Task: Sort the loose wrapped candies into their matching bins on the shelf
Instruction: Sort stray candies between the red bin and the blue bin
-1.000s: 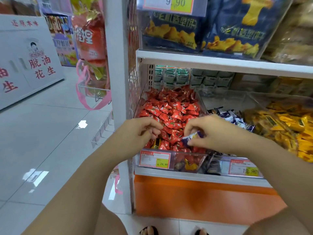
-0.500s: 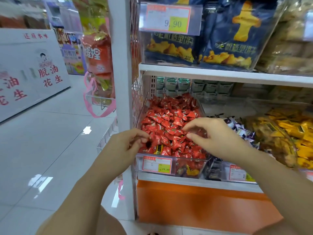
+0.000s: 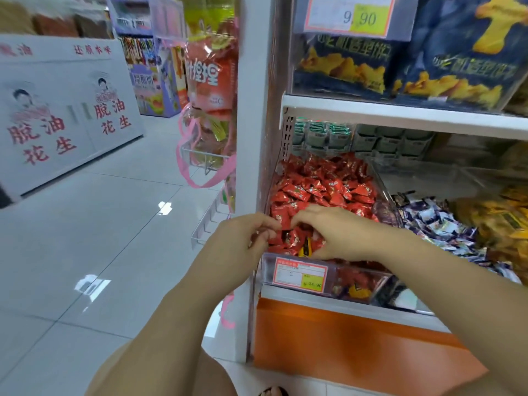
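The clear left bin (image 3: 288,271) on the lower shelf is heaped with red wrapped candies (image 3: 328,190). A yellow-and-black candy (image 3: 305,249) and a dark one (image 3: 286,236) lie among the red ones at the bin's front. My right hand (image 3: 340,232) reaches into the front of this bin, its fingers and thumb curled round the yellow-and-black candy. My left hand (image 3: 243,238) is at the bin's front left corner with its fingers curled. Whether it holds a candy is hidden. The bin to the right holds purple-and-white candies (image 3: 437,224), and the one beyond it holds yellow candies (image 3: 503,221).
A white shelf upright (image 3: 254,138) stands just left of the red bin, with a wire rack and hanging snack bags (image 3: 211,81) on its side. Blue snack bags (image 3: 400,67) fill the shelf above. The tiled aisle floor (image 3: 100,238) stretches out to the left. Price tags (image 3: 300,274) front the bins.
My right hand held a purple-and-white candy a second ago; that candy is out of sight now, and the hand has dropped to the front of the red bin. The view shifted right.
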Motion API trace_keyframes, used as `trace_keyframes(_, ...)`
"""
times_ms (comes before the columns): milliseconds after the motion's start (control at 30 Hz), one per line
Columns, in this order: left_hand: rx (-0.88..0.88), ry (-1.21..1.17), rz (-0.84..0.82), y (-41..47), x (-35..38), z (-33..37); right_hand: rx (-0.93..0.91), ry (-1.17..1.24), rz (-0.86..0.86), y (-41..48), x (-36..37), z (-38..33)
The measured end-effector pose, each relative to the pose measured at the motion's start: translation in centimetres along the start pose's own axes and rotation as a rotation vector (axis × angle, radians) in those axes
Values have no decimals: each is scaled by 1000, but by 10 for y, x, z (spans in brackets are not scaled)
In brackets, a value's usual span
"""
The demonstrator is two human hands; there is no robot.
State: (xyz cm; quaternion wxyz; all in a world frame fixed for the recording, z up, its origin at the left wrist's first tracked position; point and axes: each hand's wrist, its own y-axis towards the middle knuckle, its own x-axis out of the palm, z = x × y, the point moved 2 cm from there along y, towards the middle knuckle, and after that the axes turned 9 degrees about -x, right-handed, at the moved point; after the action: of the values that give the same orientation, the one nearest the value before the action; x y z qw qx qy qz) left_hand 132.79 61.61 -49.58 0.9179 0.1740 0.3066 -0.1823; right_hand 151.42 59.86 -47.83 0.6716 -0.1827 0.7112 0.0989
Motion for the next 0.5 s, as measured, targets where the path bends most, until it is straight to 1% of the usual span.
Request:
trace_keyframes(100, -6, 25, -2, 0, 1, 0, 31, -3, -25, -4, 5, 7)
trace_keyframes(200, -4, 23, -10, 0, 4, 1, -20, -133, -27, -4, 8, 4)
trace_keyframes(333, 5, 66, -5, 3, 9, 2, -62, -129, -17, -3, 8, -1)
trace_keyframes(400, -4, 79, 0, 4, 9, 3, -60, -163, -24, -3, 7, 0)
trace_keyframes(500, -7, 92, 6, 4, 10, 1, -36, -183, 33, -6, 2, 4)
